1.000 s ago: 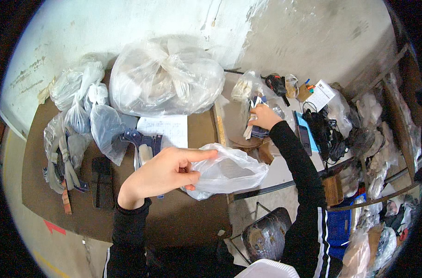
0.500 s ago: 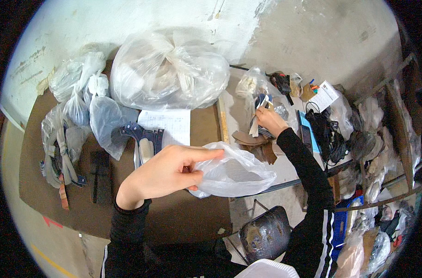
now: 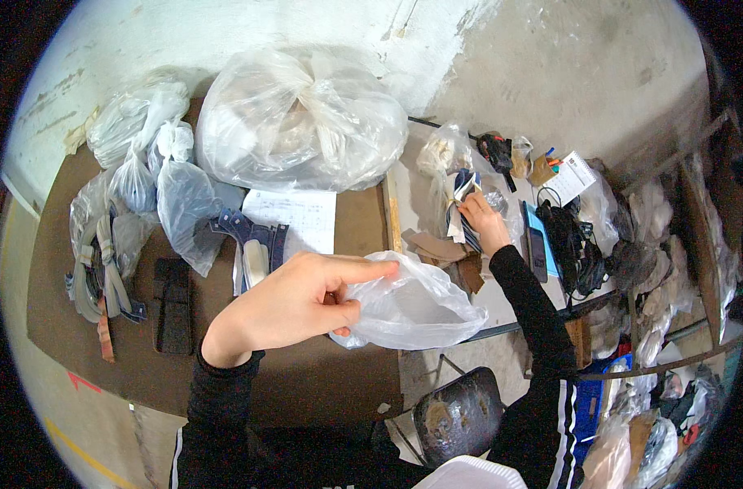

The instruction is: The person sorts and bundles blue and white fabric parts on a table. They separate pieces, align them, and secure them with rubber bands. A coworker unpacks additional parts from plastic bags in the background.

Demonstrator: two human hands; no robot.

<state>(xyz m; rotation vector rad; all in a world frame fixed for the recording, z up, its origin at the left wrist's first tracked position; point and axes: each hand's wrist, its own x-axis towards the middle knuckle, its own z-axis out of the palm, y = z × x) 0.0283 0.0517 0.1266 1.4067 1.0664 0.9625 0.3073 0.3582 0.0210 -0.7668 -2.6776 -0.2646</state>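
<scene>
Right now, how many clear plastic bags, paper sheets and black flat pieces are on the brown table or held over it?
Clear plastic bags: 5, one big knotted bag, three small ones at left, and one in the left hand
Paper sheets: 1
Black flat pieces: 1
Total: 7

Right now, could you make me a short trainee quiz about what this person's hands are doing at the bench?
1. True or false: the left hand pinches a clear plastic bag by its rim.
2. What does the right hand reach into? A) the small pile of dark and white pieces B) the big tied bag C) the black cables
3. Fill in: a printed white ____ lies on the brown table.

Key: 1 true; 2 A; 3 sheet.
</scene>
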